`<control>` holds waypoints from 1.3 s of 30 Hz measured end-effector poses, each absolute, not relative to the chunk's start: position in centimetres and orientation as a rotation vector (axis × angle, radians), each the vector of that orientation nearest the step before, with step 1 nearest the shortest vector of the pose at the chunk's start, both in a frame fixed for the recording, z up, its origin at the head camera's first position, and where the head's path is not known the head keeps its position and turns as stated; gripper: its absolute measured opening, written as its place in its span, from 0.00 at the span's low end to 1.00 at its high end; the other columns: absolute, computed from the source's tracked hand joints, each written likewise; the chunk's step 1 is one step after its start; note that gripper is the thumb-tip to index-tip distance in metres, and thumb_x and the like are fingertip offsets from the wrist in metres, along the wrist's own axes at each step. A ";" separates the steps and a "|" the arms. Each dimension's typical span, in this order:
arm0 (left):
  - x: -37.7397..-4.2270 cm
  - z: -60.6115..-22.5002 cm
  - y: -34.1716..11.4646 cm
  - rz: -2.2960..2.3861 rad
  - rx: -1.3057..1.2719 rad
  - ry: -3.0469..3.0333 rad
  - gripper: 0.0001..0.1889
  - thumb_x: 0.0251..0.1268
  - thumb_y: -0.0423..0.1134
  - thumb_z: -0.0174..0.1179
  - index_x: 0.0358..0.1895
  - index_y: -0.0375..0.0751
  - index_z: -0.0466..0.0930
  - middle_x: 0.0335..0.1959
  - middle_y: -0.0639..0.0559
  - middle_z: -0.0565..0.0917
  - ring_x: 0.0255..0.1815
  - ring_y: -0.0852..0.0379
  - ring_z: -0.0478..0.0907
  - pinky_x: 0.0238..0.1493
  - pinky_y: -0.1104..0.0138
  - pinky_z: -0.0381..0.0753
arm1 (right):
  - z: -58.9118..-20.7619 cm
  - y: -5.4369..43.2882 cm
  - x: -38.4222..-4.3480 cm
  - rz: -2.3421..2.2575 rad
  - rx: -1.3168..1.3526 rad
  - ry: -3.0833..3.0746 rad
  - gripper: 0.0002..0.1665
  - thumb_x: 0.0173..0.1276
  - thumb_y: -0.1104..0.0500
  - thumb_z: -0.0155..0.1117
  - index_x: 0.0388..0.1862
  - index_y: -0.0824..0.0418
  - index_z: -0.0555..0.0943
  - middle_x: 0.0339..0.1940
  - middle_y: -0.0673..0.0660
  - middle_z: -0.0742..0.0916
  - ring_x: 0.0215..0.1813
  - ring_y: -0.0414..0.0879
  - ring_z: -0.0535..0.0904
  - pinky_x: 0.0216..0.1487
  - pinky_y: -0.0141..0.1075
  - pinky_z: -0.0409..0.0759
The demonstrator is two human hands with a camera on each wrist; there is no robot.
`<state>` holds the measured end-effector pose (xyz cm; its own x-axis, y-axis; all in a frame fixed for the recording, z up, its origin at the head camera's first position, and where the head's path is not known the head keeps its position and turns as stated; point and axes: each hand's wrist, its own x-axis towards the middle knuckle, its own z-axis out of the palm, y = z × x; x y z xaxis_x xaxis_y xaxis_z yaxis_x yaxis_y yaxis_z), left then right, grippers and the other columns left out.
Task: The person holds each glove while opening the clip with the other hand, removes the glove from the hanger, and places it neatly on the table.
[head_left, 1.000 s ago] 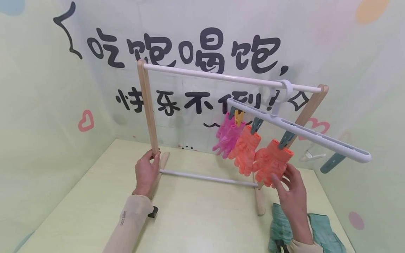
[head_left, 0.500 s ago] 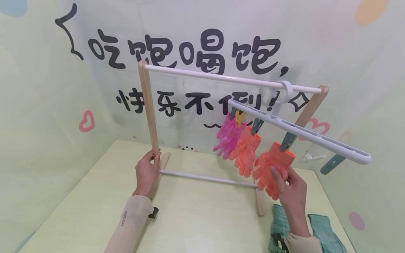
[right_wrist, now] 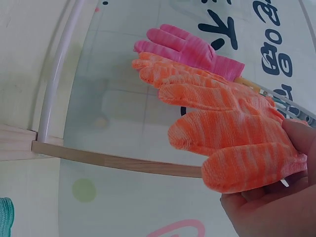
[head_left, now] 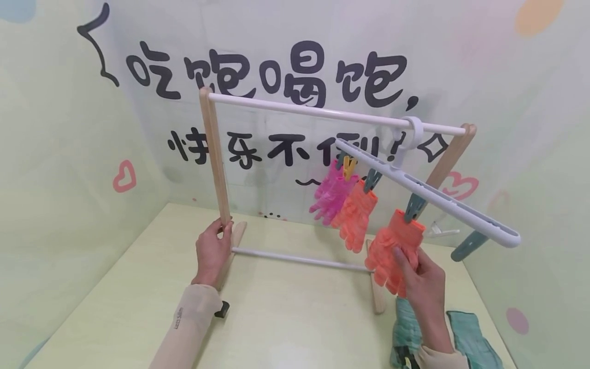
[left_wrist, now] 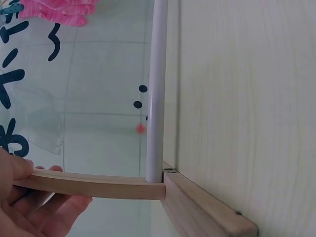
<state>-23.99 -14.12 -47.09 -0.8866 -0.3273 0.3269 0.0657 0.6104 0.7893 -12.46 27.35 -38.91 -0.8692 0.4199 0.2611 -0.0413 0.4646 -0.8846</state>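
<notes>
My left hand (head_left: 213, 253) grips the left wooden post (head_left: 215, 159) of a drying rack near its foot; the left wrist view shows thumb and fingers around the post (left_wrist: 89, 185). With my right hand (head_left: 428, 297) I pinch an orange knit glove (head_left: 389, 251) near its cuff, thumb in front and fingers behind. A grey-green clip (head_left: 416, 206) joins that cuff to a white hanger (head_left: 428, 192), which hooks over the rack's top bar (head_left: 313, 110). Another orange glove (head_left: 357, 215) and two pink gloves (head_left: 333, 197) hang farther back, a yellow clip (head_left: 349, 167) among them.
Green gloves (head_left: 475, 335) lie on the table (head_left: 276, 318) at the right front, partly behind my right forearm. An unused grey-green clip (head_left: 469, 246) hangs at the hanger's near end. Behind the rack stands a wall (head_left: 286, 20) with large dark lettering.
My right hand has taken hold of the near orange glove and drawn it slightly down. The hanger has turned, its near end shifting left. My left hand stays on the post.
</notes>
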 end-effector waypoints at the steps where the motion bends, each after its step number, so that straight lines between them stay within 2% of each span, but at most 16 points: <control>1: -24.0 -47.1 -14.2 -1.199 0.209 -2.396 0.15 0.81 0.44 0.56 0.57 0.40 0.85 0.54 0.34 0.89 0.56 0.31 0.86 0.53 0.40 0.83 | -38.9 27.3 -12.4 1.385 -0.312 -2.270 0.22 0.73 0.49 0.70 0.61 0.57 0.85 0.29 0.29 0.84 0.32 0.30 0.83 0.36 0.22 0.83; 9: -23.7 -47.3 -14.7 -1.233 0.256 -2.424 0.17 0.82 0.46 0.54 0.61 0.40 0.83 0.56 0.34 0.88 0.55 0.33 0.86 0.52 0.43 0.84 | -39.1 27.2 -12.5 1.396 -0.310 -2.307 0.22 0.73 0.48 0.71 0.59 0.58 0.86 0.28 0.38 0.86 0.31 0.31 0.82 0.34 0.23 0.83; 14: -23.7 -47.3 -14.5 -1.278 0.263 -2.417 0.17 0.82 0.45 0.54 0.63 0.40 0.82 0.56 0.35 0.88 0.55 0.36 0.86 0.52 0.45 0.84 | -39.2 27.3 -12.3 1.366 -0.305 -2.311 0.20 0.73 0.49 0.70 0.58 0.57 0.86 0.28 0.34 0.85 0.32 0.31 0.83 0.35 0.22 0.83; 21: -23.2 -47.4 -13.9 -1.375 0.222 -2.366 0.19 0.80 0.38 0.54 0.69 0.38 0.75 0.62 0.36 0.83 0.63 0.37 0.81 0.60 0.44 0.80 | -39.0 27.5 -12.1 1.366 -0.317 -2.294 0.22 0.74 0.48 0.69 0.62 0.56 0.85 0.31 0.27 0.84 0.34 0.26 0.83 0.38 0.20 0.83; 24: -22.2 -47.3 -13.2 -1.365 0.240 -2.235 0.20 0.78 0.34 0.55 0.68 0.36 0.72 0.62 0.37 0.81 0.64 0.39 0.78 0.62 0.49 0.78 | -39.1 27.5 -12.1 1.361 -0.321 -2.310 0.23 0.74 0.48 0.69 0.62 0.56 0.85 0.33 0.32 0.87 0.35 0.26 0.83 0.39 0.20 0.83; 28: -20.9 -45.9 -11.2 -1.331 0.223 -2.075 0.16 0.74 0.31 0.57 0.61 0.34 0.74 0.57 0.38 0.80 0.60 0.42 0.78 0.61 0.56 0.73 | -39.2 27.5 -12.0 1.356 -0.332 -2.321 0.23 0.74 0.47 0.68 0.63 0.55 0.85 0.37 0.40 0.90 0.35 0.26 0.83 0.39 0.20 0.83; 32: -19.7 -43.0 -7.7 -1.436 0.078 -2.038 0.11 0.74 0.30 0.57 0.56 0.36 0.77 0.53 0.42 0.82 0.55 0.48 0.79 0.58 0.60 0.75 | -39.3 27.5 -11.9 1.367 -0.339 -2.324 0.24 0.74 0.46 0.68 0.64 0.54 0.84 0.37 0.36 0.88 0.36 0.25 0.83 0.40 0.20 0.83; 36: -18.4 -39.9 -3.4 -1.534 -0.178 -2.077 0.10 0.74 0.31 0.59 0.54 0.38 0.81 0.51 0.45 0.85 0.54 0.53 0.81 0.56 0.62 0.81 | -39.3 27.4 -11.8 1.380 -0.339 -2.322 0.24 0.74 0.46 0.68 0.63 0.56 0.85 0.33 0.29 0.85 0.35 0.27 0.83 0.39 0.20 0.83; 39: -17.7 -37.9 -0.1 -1.561 -0.383 -2.114 0.10 0.75 0.32 0.59 0.54 0.39 0.82 0.50 0.47 0.86 0.53 0.54 0.82 0.53 0.63 0.84 | -39.2 27.3 -11.7 1.399 -0.343 -2.321 0.23 0.75 0.47 0.68 0.63 0.56 0.85 0.30 0.28 0.84 0.35 0.28 0.83 0.38 0.21 0.84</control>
<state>-17.68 -0.15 -37.86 -0.8450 -0.0578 0.5316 0.4910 0.3100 0.8142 -11.69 27.27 -39.22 -0.8868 0.4089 0.2154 0.0004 0.4666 -0.8844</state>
